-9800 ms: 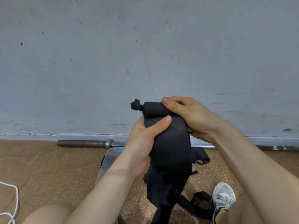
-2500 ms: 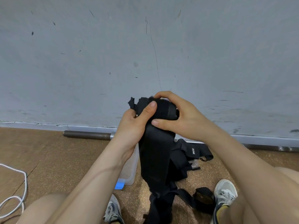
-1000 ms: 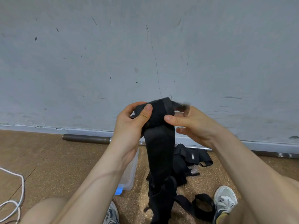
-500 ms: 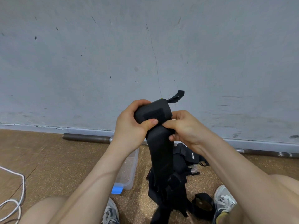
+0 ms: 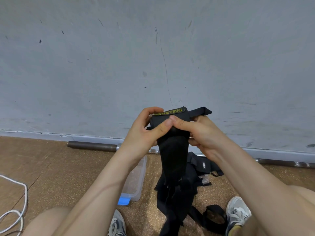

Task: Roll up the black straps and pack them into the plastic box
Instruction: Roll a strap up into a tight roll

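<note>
A wide black strap (image 5: 173,157) hangs from my hands in front of the wall, its top end wound into a small roll with a yellow-lettered label on top. My left hand (image 5: 144,132) grips the roll from the left, thumb pressed on its front. My right hand (image 5: 199,132) holds it from the right, thumb beside the left thumb; a thin strap tail sticks out past its fingers. The strap's lower end falls into a heap of more black straps (image 5: 201,169) on the floor. The clear plastic box (image 5: 136,176) with a blue clip lies on the floor, partly behind my left forearm.
A steel barbell (image 5: 92,145) lies along the foot of the grey wall. A white cable (image 5: 18,210) loops over the cork-brown floor at the left. My knees and both sneakers, the right one (image 5: 237,213), fill the bottom edge.
The roll has been turned over once more, so the yellow label now shows on top. Both thumbs have come together on its front, and the thin tail points right instead of up.
</note>
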Demonstrator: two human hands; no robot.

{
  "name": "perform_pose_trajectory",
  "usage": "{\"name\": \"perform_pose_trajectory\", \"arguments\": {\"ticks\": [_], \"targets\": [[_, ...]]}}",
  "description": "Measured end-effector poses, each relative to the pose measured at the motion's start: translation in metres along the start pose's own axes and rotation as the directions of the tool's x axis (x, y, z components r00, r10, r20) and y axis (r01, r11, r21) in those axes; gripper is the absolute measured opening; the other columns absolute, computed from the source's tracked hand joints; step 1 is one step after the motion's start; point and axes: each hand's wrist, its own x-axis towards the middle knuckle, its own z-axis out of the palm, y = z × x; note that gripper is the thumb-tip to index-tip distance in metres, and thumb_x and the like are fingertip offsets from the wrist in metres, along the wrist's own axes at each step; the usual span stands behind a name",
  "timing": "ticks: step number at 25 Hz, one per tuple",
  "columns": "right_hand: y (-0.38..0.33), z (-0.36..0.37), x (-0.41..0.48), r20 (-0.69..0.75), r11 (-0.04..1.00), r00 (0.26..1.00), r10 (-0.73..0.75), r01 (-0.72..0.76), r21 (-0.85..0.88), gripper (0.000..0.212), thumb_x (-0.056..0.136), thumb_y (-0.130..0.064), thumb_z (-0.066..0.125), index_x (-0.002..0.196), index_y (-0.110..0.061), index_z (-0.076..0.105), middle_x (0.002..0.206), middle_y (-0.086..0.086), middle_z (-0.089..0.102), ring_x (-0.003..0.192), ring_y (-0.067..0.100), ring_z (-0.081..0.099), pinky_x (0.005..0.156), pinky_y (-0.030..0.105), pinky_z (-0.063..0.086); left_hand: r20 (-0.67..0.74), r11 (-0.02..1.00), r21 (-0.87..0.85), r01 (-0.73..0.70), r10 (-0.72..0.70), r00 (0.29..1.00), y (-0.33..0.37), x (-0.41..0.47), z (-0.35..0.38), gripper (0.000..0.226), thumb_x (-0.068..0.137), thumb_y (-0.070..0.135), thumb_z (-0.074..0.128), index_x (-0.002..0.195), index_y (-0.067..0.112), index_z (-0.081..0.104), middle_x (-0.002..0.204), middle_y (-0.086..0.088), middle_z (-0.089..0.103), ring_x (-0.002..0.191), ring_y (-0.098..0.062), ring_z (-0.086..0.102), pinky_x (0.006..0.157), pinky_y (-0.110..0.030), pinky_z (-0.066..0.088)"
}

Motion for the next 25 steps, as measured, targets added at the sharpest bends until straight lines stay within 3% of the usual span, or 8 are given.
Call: {"name": "perform_pose_trajectory", "arguments": {"ticks": [5,7,9,11,13,16,21,25], "targets": [[-0.008,-0.008,0.000,0.129,0.969,0.991,0.024,0.008,-0.245,0.003,0.084,-0.029,0.071,0.083,-0.026,0.073,0.074,-0.017,0.072,0.069,-0.006,0.066,0.059,0.011,0.046,-0.035,1.000,0.007,0.023,-0.023,0.999,0.001,0.003,-0.006,0.039,0.072,0.027,0.075,0.109,0.017,0.067,0.099,-0.011,0.073,0.091,-0.022,0.072,0.075,-0.038,0.061],[-0.019,-0.026,0.003,0.164,0.974,0.981,0.105,-0.068,-0.216,0.023,0.075,-0.052,0.071,0.090,-0.034,0.073,0.083,-0.015,0.072,0.084,0.002,0.067,0.074,0.022,0.047,-0.043,0.999,0.034,0.000,0.001,0.999,0.002,0.004,-0.009,0.028,0.078,0.014,0.076,0.105,0.019,0.068,0.094,-0.007,0.071,0.085,-0.018,0.071,0.068,-0.032,0.060],[-0.028,-0.040,0.007,0.124,0.981,0.986,0.109,-0.087,-0.172,0.053,0.071,-0.066,0.067,0.113,-0.032,0.068,0.102,-0.006,0.075,0.106,0.012,0.067,0.091,0.035,0.050,-0.029,0.996,0.094,-0.010,0.012,0.999,0.001,0.005,-0.012,0.030,0.079,0.007,0.078,0.104,0.021,0.068,0.094,-0.005,0.071,0.088,-0.018,0.069,0.070,-0.031,0.060],[-0.026,-0.043,0.009,0.156,0.949,0.983,0.092,-0.039,-0.314,0.058,0.075,-0.066,0.065,0.119,-0.027,0.066,0.110,0.008,0.073,0.108,0.011,0.065,0.099,0.050,0.048,0.013,0.983,0.176,-0.048,0.046,0.999,-0.001,0.005,-0.012,0.036,0.071,0.015,0.082,0.103,0.026,0.070,0.093,0.001,0.073,0.092,-0.016,0.069,0.077,-0.030,0.059],[-0.017,-0.036,0.009,0.298,0.862,0.948,0.113,0.055,-0.503,0.040,0.084,-0.048,0.069,0.116,-0.024,0.067,0.108,0.012,0.070,0.093,0.008,0.064,0.090,0.045,0.052,0.051,0.965,0.242,-0.100,0.090,0.995,-0.001,0.004,-0.008,0.041,0.063,0.020,0.081,0.101,0.031,0.069,0.090,0.008,0.073,0.090,-0.010,0.068,0.081,-0.025,0.056],[-0.011,-0.032,0.011,0.358,0.823,0.922,0.149,0.085,-0.561,0.031,0.084,-0.031,0.075,0.112,-0.021,0.068,0.086,0.000,0.065,0.078,0.003,0.062,0.074,0.030,0.051,0.073,0.938,0.313,-0.150,0.134,0.988,-0.003,0.002,-0.003,0.045,0.059,0.021,0.082,0.099,0.038,0.068,0.091,0.015,0.072,0.090,-0.007,0.067,0.084,-0.023,0.054],[-0.009,-0.042,0.015,0.427,0.883,0.863,0.271,-0.046,-0.467,0.050,0.082,-0.040,0.071,0.111,0.000,0.064,0.089,0.011,0.061,0.081,0.020,0.058,0.067,0.030,0.045,0.110,0.941,0.262,-0.214,0.191,0.975,-0.005,0.000,0.000,0.050,0.057,0.013,0.082,0.097,0.041,0.070,0.098,0.012,0.073,0.096,-0.010,0.067,0.086,-0.023,0.052],[-0.003,-0.039,0.020,0.409,0.962,0.904,0.127,-0.012,-0.271,0.035,0.079,-0.030,0.075,0.106,-0.008,0.070,0.092,0.010,0.067,0.085,0.022,0.065,0.072,0.030,0.051,0.029,0.954,0.172,-0.244,0.243,0.970,-0.003,-0.001,0.004,0.058,0.059,0.011,0.084,0.108,0.036,0.067,0.099,0.013,0.072,0.094,-0.006,0.067,0.082,-0.019,0.052]]}}
